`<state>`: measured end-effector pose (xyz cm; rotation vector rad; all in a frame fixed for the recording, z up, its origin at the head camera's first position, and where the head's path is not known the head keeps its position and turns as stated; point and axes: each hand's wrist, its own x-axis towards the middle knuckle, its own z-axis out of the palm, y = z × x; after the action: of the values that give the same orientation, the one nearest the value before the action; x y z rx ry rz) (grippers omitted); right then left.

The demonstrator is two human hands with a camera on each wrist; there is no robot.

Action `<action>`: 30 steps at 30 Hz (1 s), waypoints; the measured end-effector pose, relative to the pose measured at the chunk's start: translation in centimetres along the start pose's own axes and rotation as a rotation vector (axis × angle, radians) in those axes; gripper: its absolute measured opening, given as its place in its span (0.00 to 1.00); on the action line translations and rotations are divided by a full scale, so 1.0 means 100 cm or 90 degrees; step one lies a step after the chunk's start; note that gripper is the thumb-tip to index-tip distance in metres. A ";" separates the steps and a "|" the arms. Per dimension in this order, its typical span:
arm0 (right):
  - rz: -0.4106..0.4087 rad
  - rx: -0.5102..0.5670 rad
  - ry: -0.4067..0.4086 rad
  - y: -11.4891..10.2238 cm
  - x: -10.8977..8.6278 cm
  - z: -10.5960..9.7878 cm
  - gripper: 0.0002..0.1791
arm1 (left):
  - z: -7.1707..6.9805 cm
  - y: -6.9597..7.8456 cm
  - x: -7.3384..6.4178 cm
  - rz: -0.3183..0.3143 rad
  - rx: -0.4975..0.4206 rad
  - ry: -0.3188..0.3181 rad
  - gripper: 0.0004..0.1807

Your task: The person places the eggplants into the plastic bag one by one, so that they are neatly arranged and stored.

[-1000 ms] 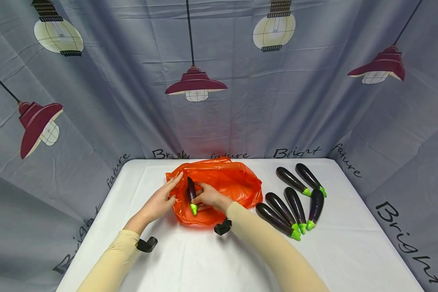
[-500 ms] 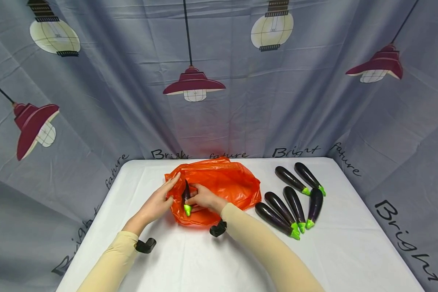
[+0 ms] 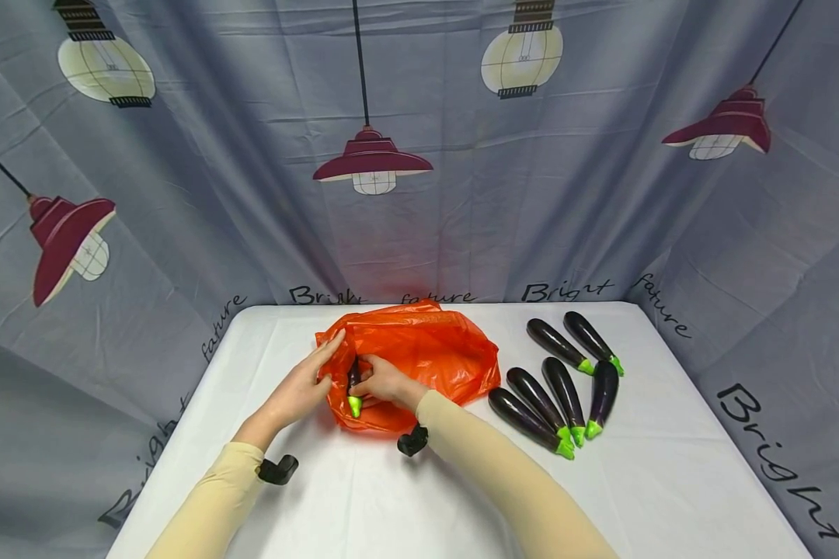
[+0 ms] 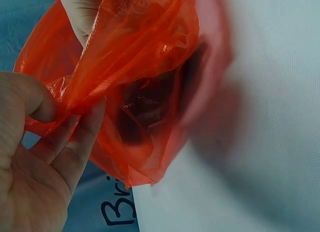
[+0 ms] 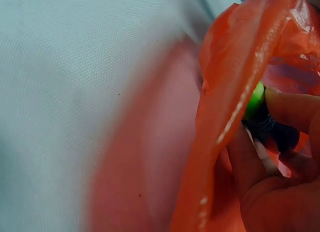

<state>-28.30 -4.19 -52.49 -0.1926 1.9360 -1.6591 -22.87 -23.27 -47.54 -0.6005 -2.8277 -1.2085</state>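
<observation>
An orange-red plastic bag [image 3: 454,353] lies at the back middle of the table with its mouth spread. My left hand [image 3: 301,394] holds the left side of the mouth; in the left wrist view, the rim is pinched between thumb and fingers [image 4: 82,147]. Inside the opening, my right hand [image 3: 388,384] grips an eggplant [image 3: 354,405], its green cap toward me and the dark body partly hidden. The right wrist view shows thumb and fingers around the dark body [image 5: 275,133] near the cap. Through the film in the left wrist view, dark shapes [image 4: 150,99] show in the bag.
Several eggplants [image 3: 561,400] lie in a loose group right of the bag, green caps mostly toward the near side. The white-covered table [image 3: 363,505] meets a grey-blue curtain [image 3: 447,233] printed with lamps. A black wrist strap piece [image 3: 280,470] hangs under each cuff.
My right hand has moved slightly left with the eggplant, whose body has slid further behind the fingers toward the left side of the bag. My left hand stays at the rim.
</observation>
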 end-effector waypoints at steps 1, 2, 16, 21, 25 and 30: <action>-0.003 -0.008 0.004 -0.001 -0.001 0.001 0.44 | -0.001 0.001 0.000 -0.002 0.002 0.001 0.48; -0.005 -0.015 0.008 -0.001 -0.001 0.001 0.44 | -0.002 0.001 -0.001 -0.006 0.005 0.002 0.48; -0.033 -0.080 0.050 -0.001 -0.007 0.003 0.44 | -0.008 0.010 -0.004 -0.016 0.095 0.030 0.46; -0.035 -0.090 0.049 0.000 -0.007 0.001 0.43 | -0.007 0.009 -0.005 -0.016 0.102 0.041 0.45; -0.032 -0.056 0.033 0.000 -0.008 -0.003 0.42 | -0.006 0.007 -0.006 -0.012 0.080 0.046 0.44; -0.025 0.004 0.008 -0.002 -0.013 -0.014 0.43 | -0.005 0.004 -0.006 -0.012 0.049 0.047 0.43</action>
<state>-27.99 -2.48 -51.76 -0.2187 1.9479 -1.6959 -22.22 -23.62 -46.99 -0.5151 -2.8096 -1.0948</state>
